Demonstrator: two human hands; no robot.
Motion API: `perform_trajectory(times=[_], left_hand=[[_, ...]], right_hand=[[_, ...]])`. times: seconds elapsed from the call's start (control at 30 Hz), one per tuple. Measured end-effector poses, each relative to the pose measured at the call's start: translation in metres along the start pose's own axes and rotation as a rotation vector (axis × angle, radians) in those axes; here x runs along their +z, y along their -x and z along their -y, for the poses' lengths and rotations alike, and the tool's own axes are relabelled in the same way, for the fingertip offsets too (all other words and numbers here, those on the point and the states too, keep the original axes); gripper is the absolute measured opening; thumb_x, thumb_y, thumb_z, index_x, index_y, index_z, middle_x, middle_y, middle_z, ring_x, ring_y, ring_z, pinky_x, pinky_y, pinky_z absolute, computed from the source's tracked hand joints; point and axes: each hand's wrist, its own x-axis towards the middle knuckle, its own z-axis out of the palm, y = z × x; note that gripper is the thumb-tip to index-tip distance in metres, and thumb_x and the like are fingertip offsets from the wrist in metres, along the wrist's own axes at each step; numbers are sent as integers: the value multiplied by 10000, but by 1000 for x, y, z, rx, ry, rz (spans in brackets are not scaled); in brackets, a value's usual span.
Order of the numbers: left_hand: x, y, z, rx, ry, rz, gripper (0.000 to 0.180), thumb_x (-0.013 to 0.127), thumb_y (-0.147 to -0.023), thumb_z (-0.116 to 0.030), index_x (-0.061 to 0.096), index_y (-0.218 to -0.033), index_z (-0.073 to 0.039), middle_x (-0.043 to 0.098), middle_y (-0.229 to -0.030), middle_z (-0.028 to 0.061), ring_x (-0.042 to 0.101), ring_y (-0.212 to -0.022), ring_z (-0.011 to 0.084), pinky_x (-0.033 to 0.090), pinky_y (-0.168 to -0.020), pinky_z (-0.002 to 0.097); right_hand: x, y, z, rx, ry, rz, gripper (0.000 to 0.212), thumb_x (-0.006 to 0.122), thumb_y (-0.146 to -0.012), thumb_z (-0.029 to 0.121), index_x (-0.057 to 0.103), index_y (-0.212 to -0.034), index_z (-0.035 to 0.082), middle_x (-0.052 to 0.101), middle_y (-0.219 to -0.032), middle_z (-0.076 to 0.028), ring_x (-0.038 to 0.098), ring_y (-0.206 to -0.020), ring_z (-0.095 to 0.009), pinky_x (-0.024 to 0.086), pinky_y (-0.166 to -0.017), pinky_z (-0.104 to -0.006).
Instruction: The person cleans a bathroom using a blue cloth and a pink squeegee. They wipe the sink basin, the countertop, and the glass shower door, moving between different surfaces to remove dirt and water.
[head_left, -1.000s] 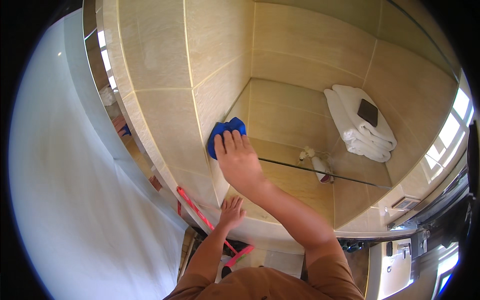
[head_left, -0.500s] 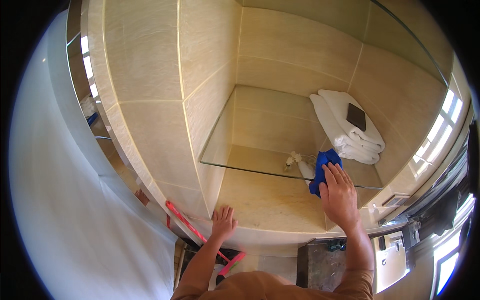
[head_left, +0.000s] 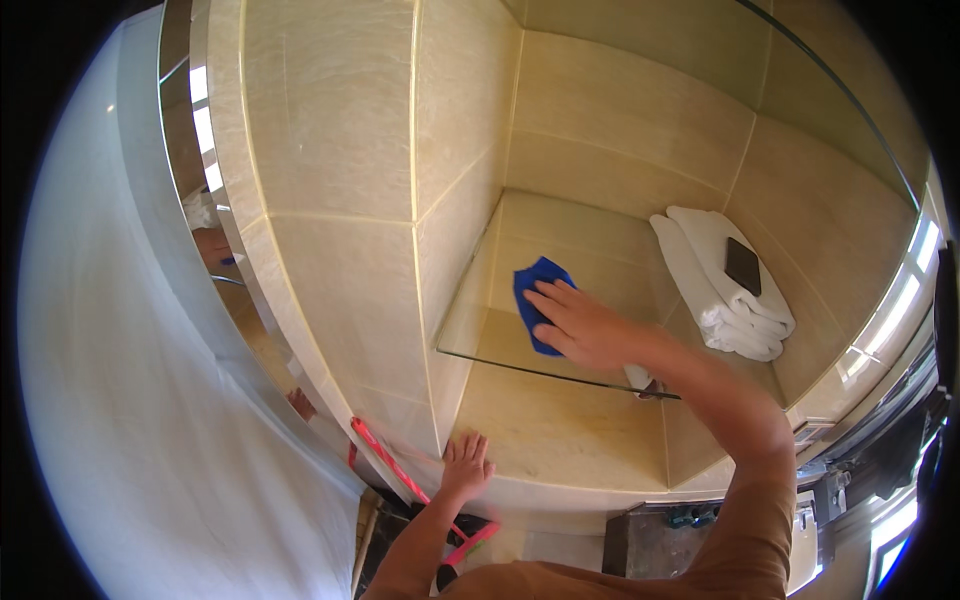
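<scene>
My right hand (head_left: pixel 590 325) presses a blue cloth (head_left: pixel 540 300) against the glass shelf (head_left: pixel 610 270), left of its middle. The fingers lie over the cloth, and the forearm reaches across the shelf's front edge. My left hand (head_left: pixel 467 468) rests with spread fingers at the front left corner of the tiled ledge (head_left: pixel 560 420) beneath the shelf, holding nothing. A folded white towel stack (head_left: pixel 725 300) lies on the right part of the shelf, with a dark phone (head_left: pixel 742 266) on top. Under the glass, a small white object (head_left: pixel 640 378) is mostly hidden by my right arm.
Beige tile walls (head_left: pixel 620 110) enclose the niche, and another glass shelf edge (head_left: pixel 850 105) crosses above. A pink-handled tool (head_left: pixel 385 458) leans by my left arm. White sheeting (head_left: pixel 130 380) hangs at the left. A dark counter (head_left: pixel 660 545) stands low on the right.
My right hand has slid the blue cloth leftward and further in, from the shelf's front edge beside the towels. My left hand stays on the ledge. The view has shifted slightly.
</scene>
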Motion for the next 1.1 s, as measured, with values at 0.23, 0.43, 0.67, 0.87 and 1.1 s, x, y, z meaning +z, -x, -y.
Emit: perform_trajectory(times=[0.23,0.43,0.67,0.87,1.1], left_hand=[[-8,-3,-8,-1,4,37,708,504,-998,-454,349,-1583,-88,279,-1675,129,208,-1557,353,104,-1254,591],[-11,-4,-9,-9,30,40,709,499,-995,-458,354,-1583,-89,286,-1673,123,202,-1559,347,80,-1261,578],[-5,-5,-4,-27,21,70,698,454,-1003,-452,349,-1587,-85,280,-1677,125,185,-1563,343,61,-1267,571],[-15,-6,-7,-24,39,91,716,485,-993,-455,346,-1589,-83,267,-1680,135,161,-1570,348,62,-1266,567],[-6,-2,-9,-2,3,60,724,482,-996,-461,338,-1591,-75,262,-1681,142,152,-1573,357,57,-1260,587]], right_hand=[[24,-123,-61,133,49,49,641,331,-1082,471,312,-1601,96,270,-1662,-213,239,-1520,-469,239,-1225,-568],[20,-122,-141,225,344,161,501,487,-1024,323,429,-1514,236,264,-1663,-182,238,-1522,-466,279,-1210,-593],[-8,-21,-124,891,37,54,714,264,-1066,542,290,-1593,60,203,-1669,-247,177,-1527,-502,165,-1235,-611],[0,74,-80,719,69,14,767,264,-1065,553,251,-1593,-3,222,-1640,-309,181,-1512,-531,144,-1227,-620],[-15,155,24,470,130,35,718,393,-1066,468,263,-1592,-4,236,-1627,-331,205,-1511,-532,160,-1235,-595]])
